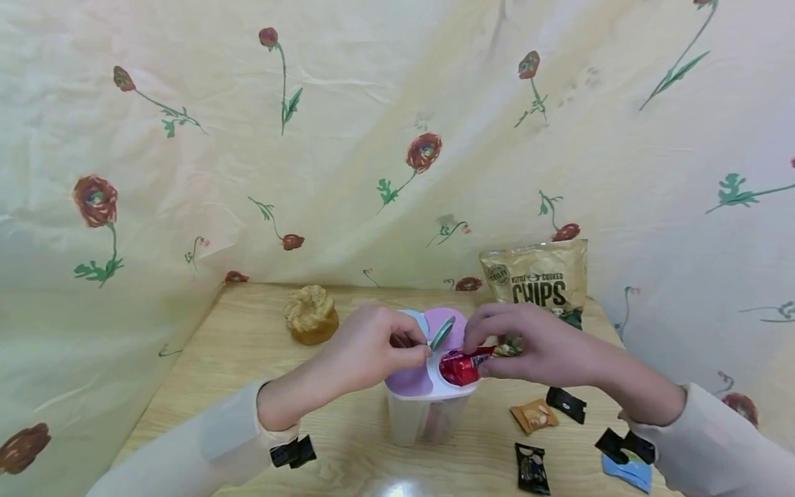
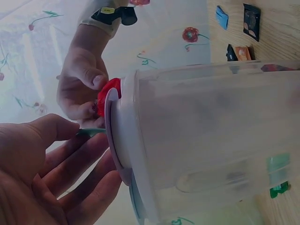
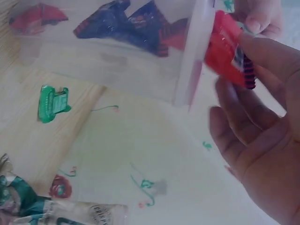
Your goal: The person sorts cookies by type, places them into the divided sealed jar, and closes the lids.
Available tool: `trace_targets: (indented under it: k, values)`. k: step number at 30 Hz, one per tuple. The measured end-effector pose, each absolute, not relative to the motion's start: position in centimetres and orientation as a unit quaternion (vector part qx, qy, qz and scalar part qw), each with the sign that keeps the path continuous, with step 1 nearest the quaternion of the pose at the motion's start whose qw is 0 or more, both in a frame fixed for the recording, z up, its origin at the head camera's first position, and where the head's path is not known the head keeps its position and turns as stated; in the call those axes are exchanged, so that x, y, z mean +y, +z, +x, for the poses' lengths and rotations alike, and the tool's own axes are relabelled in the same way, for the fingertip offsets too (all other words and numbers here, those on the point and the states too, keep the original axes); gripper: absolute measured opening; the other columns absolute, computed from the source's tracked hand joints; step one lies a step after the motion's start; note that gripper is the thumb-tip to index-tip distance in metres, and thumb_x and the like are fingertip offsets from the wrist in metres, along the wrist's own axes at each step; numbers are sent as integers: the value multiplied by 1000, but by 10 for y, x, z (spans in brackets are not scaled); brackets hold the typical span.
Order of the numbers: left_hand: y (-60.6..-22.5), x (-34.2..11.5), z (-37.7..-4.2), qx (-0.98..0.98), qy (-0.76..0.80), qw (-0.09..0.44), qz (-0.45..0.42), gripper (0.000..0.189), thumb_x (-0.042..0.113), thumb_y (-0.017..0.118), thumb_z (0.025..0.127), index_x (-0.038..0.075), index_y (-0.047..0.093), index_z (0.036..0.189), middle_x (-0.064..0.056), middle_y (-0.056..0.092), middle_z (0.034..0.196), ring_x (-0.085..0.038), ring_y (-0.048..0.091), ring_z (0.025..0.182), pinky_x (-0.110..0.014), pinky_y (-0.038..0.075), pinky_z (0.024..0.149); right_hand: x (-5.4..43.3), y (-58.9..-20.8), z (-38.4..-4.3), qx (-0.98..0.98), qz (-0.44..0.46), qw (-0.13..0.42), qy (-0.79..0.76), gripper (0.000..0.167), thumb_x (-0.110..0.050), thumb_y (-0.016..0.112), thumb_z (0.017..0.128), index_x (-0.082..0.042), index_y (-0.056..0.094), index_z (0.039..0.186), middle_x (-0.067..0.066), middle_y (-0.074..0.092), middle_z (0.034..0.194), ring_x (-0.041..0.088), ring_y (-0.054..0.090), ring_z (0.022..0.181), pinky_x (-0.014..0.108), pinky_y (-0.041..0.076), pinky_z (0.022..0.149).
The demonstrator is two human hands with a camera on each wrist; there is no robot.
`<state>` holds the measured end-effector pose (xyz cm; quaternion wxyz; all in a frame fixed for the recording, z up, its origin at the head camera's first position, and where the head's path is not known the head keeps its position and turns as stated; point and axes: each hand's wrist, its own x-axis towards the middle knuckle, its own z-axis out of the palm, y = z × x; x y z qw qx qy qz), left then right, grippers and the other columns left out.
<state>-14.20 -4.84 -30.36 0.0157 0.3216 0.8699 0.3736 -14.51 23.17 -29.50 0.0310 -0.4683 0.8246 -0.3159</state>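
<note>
A translucent container (image 1: 406, 417) with a white lid and round flaps in purple and blue stands in the middle of the table. My left hand (image 1: 373, 345) pinches the raised green flap (image 1: 442, 333) between thumb and finger. A red snack packet (image 1: 459, 369) is partly inside the uncovered round opening of the lid. My right hand (image 1: 537, 345) pinches its outer end, fingers on one side and thumb on the other. Through the container wall, the right wrist view shows dark blue packets (image 3: 140, 26) and another red packet (image 3: 37, 18) inside.
Behind the container are a brown bun-shaped item (image 1: 310, 315) at left and a chips bag (image 1: 537, 276) at right. To the right lie an orange packet (image 1: 534, 415), black packets (image 1: 532, 469) and a blue packet (image 1: 627, 473). A green packet (image 3: 52, 104) lies beside the container.
</note>
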Motion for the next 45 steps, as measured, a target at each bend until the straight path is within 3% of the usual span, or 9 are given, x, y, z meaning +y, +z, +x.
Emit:
trace_targets:
  k: [3,15,24,31,45]
  values:
    - [-303,-48,-142,872,371,19,319,9,20,74,87,24,78,80,18,71,75,5,63,71,-21,53,67,235,-303,-146,818,-473,-2,-327,23,-14,82,88,-28,76,106,-12,69,111,9,66,101,28,56,84]
    - [-302,-46,-142,873,371,33,315,9,21,74,87,25,78,80,19,71,75,5,64,71,-22,53,67,224,-319,-150,810,-476,-40,-341,26,-5,83,84,-26,79,98,-11,71,102,8,68,94,24,58,78]
    - [-302,-48,-141,869,379,24,316,10,20,73,87,25,78,80,20,70,74,5,63,71,-22,53,67,220,-326,-146,840,-424,-11,-338,16,-24,84,87,-30,71,95,-17,70,92,5,62,76,24,52,64]
    - [-302,-49,-141,873,374,26,311,9,21,73,88,25,78,80,20,70,74,5,63,71,-22,52,67,231,-328,-146,821,-439,-11,-365,17,-17,84,87,-30,76,93,-15,69,100,7,67,95,27,57,78]
    - [-303,-49,-142,876,369,24,308,10,22,73,87,27,77,79,22,69,73,5,63,71,-23,51,67,233,-332,-140,824,-462,-50,-323,23,-14,82,89,-29,80,106,-18,76,107,3,67,98,25,57,81]
